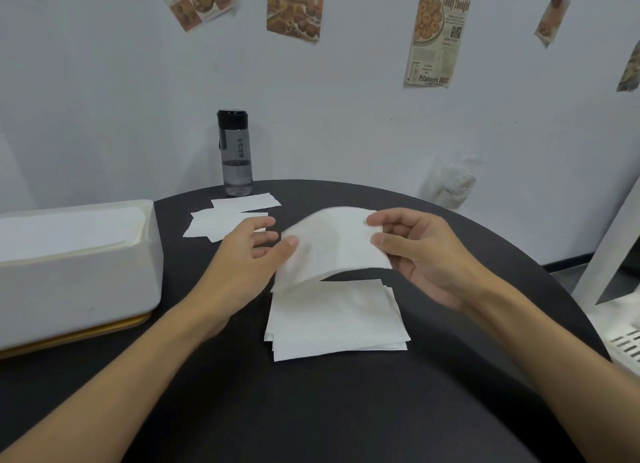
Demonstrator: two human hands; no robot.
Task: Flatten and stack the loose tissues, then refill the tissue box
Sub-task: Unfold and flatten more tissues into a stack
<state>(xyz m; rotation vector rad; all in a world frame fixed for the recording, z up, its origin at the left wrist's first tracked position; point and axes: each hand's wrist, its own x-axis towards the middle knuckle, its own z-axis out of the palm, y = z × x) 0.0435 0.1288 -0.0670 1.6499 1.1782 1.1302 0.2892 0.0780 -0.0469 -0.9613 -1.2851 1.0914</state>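
A white tissue (332,244) hangs in the air above the table, blurred by motion. My right hand (422,255) pinches its right edge between thumb and fingers. My left hand (249,255) touches its left edge with the thumb, fingers spread. Directly under it lies a neat stack of flat white tissues (336,320) on the black table (311,410). Two or three loose tissues (228,217) lie flat farther back, overlapping. The white tissue box (76,282) stands open at the left with tissues inside, on a yellow base.
A dark water bottle (236,153) stands at the table's far edge, against the wall. A crumpled clear plastic bag (453,182) sits at the back right. A white appliance (620,289) edges in at the right. Paper posters hang on the wall.
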